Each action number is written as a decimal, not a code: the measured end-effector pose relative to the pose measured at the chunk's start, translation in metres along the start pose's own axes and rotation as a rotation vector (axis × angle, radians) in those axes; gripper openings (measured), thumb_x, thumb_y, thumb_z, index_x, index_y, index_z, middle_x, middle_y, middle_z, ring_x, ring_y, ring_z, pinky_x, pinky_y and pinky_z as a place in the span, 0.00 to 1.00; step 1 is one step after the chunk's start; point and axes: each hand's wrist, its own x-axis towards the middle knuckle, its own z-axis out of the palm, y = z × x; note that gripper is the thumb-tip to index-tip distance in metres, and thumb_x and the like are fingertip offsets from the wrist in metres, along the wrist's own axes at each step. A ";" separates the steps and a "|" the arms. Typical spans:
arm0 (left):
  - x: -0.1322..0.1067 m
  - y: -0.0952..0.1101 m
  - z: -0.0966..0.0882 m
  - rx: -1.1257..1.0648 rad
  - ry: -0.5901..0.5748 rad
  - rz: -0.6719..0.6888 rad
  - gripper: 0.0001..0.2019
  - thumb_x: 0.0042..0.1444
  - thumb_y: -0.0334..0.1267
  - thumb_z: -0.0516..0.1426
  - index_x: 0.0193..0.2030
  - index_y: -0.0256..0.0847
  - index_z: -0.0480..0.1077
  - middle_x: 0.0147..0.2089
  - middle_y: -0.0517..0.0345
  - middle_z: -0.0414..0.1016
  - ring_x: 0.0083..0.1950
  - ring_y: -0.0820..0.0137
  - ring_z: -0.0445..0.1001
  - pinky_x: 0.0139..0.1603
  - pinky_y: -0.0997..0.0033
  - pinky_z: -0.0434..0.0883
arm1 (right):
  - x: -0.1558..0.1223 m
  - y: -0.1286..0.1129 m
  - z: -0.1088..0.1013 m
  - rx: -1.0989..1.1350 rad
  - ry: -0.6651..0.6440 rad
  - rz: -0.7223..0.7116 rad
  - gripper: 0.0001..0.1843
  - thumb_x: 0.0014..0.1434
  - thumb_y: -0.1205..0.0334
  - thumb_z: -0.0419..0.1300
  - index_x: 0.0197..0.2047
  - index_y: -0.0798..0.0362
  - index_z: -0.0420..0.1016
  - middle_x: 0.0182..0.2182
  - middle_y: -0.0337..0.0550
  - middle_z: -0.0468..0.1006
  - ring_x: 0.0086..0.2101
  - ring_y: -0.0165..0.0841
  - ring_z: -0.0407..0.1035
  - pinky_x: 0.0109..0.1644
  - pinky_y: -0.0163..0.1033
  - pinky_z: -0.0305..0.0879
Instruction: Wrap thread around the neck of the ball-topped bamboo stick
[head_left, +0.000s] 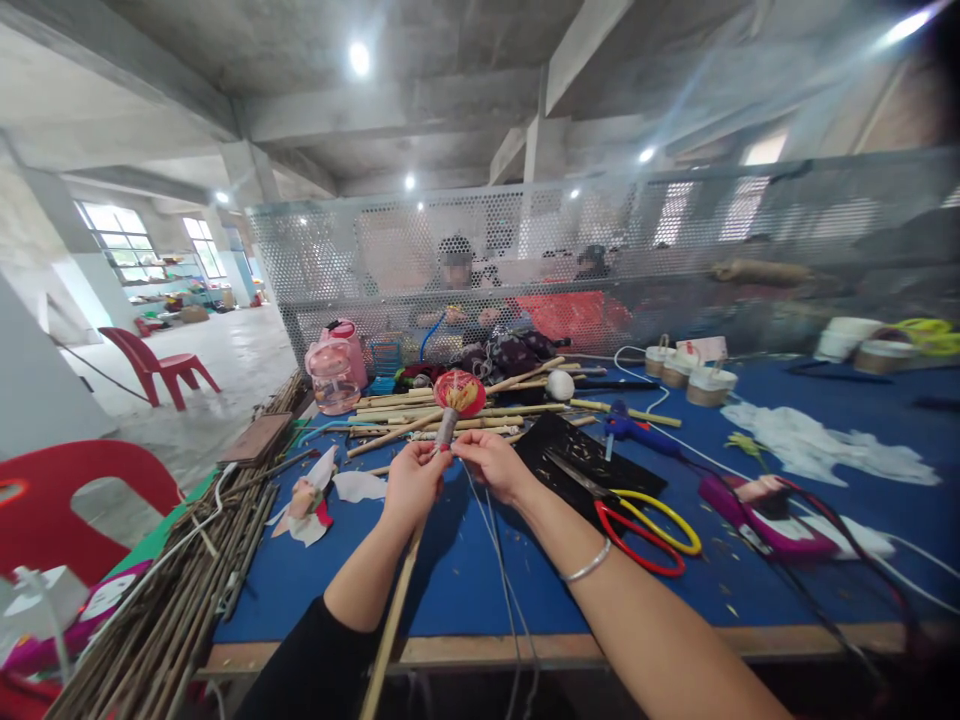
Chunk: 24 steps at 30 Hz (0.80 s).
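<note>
My left hand (414, 485) is closed round a thin wooden stick (397, 610) that slants down over the table's front edge. On the stick's upper end sits a round red head (469, 385) with straw-coloured fibres at its middle. A grey wrapping (445, 430) covers the neck just below it. Beside the neck, my right hand (491, 462) pinches grey string (496, 545), whose long strands hang down past the edge. The exact pinch point is partly hidden by the fingers. Right of that hand lie scissors (626, 505) with red and yellow handles, their blades on a black cloth (547, 445).
Behind my hands lie several bamboo sticks (510, 410) and a white ball (560, 385). A blue glue gun (637, 430) and a purple power strip (772, 530) are to the right. Bundled twigs (172, 610) line the left edge. A perforated metal screen (360, 250) stands behind, people beyond it.
</note>
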 end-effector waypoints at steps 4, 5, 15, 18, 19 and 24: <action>0.002 -0.002 -0.001 -0.117 -0.099 0.025 0.15 0.43 0.44 0.63 0.32 0.36 0.66 0.23 0.62 0.71 0.13 0.82 0.57 0.11 0.80 0.53 | 0.000 -0.005 -0.001 0.061 -0.041 -0.015 0.17 0.41 0.54 0.68 0.29 0.53 0.66 0.14 0.30 0.65 0.12 0.19 0.43 0.14 0.30 0.34; 0.002 -0.003 -0.001 -0.153 -0.133 0.029 0.16 0.42 0.46 0.63 0.31 0.36 0.67 0.24 0.61 0.72 0.13 0.83 0.57 0.11 0.81 0.53 | -0.001 -0.007 -0.002 0.072 -0.073 -0.013 0.18 0.42 0.54 0.68 0.32 0.53 0.66 0.15 0.30 0.67 0.12 0.19 0.43 0.14 0.30 0.33; -0.003 -0.007 -0.004 0.100 -0.167 -0.107 0.20 0.45 0.44 0.64 0.42 0.37 0.66 0.33 0.55 0.75 0.21 0.75 0.71 0.19 0.78 0.66 | 0.004 0.006 -0.017 -0.080 -0.048 0.079 0.15 0.43 0.55 0.67 0.26 0.56 0.68 0.12 0.31 0.63 0.11 0.19 0.44 0.14 0.32 0.33; -0.002 -0.016 0.002 0.280 -0.011 0.084 0.17 0.42 0.39 0.65 0.39 0.38 0.67 0.32 0.59 0.74 0.17 0.80 0.64 0.17 0.79 0.61 | 0.005 0.008 -0.013 -0.063 -0.064 0.085 0.15 0.43 0.55 0.67 0.26 0.56 0.68 0.15 0.33 0.67 0.12 0.19 0.44 0.14 0.32 0.34; -0.002 -0.018 0.004 0.313 0.007 0.118 0.15 0.42 0.38 0.65 0.36 0.38 0.68 0.32 0.59 0.74 0.17 0.80 0.63 0.17 0.79 0.60 | 0.005 0.007 -0.013 -0.053 -0.074 0.080 0.15 0.43 0.55 0.67 0.27 0.56 0.68 0.15 0.33 0.67 0.12 0.19 0.44 0.14 0.32 0.34; 0.000 -0.014 0.002 0.261 0.061 0.152 0.10 0.43 0.38 0.63 0.32 0.37 0.70 0.25 0.62 0.72 0.18 0.78 0.63 0.20 0.78 0.61 | 0.003 0.001 -0.013 -0.012 -0.106 0.092 0.18 0.43 0.51 0.67 0.26 0.54 0.66 0.11 0.24 0.52 0.13 0.19 0.39 0.15 0.30 0.32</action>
